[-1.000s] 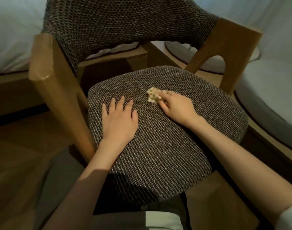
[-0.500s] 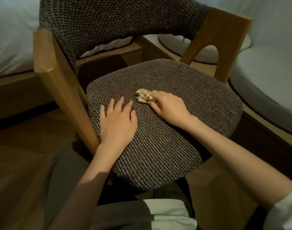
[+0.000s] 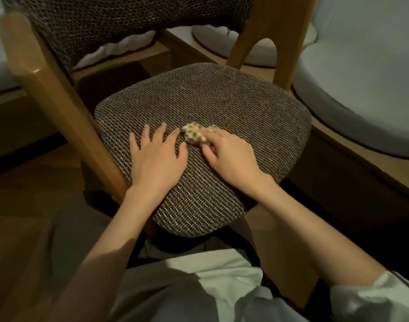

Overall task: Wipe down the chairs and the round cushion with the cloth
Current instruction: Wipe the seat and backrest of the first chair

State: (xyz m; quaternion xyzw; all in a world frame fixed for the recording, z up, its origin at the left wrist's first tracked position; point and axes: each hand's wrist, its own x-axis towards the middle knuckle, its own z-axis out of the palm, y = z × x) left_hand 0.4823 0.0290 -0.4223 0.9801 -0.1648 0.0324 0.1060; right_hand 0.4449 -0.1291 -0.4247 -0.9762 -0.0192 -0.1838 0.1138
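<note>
Left hand (image 3: 157,159) fingers (image 3: 162,132) lie straight and spread, flat on the seat (image 3: 233,108). Right hand (image 3: 231,156) fingers (image 3: 218,137) curl over the cloth (image 3: 194,134), just beside the left fingertips. No writing readable.

Woven chair seat (image 3: 222,101) carries our crumpled cloth (image 3: 194,135), gripped by our right hand (image 3: 231,159). Our left hand (image 3: 157,161) lies flat just beside that grip.

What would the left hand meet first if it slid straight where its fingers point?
Only bare chair seat, it seems: the left hand lies flat, fingers aimed at the far edge, left of the cloth. Beyond is the gap under the backrest; depth unclear.
</note>
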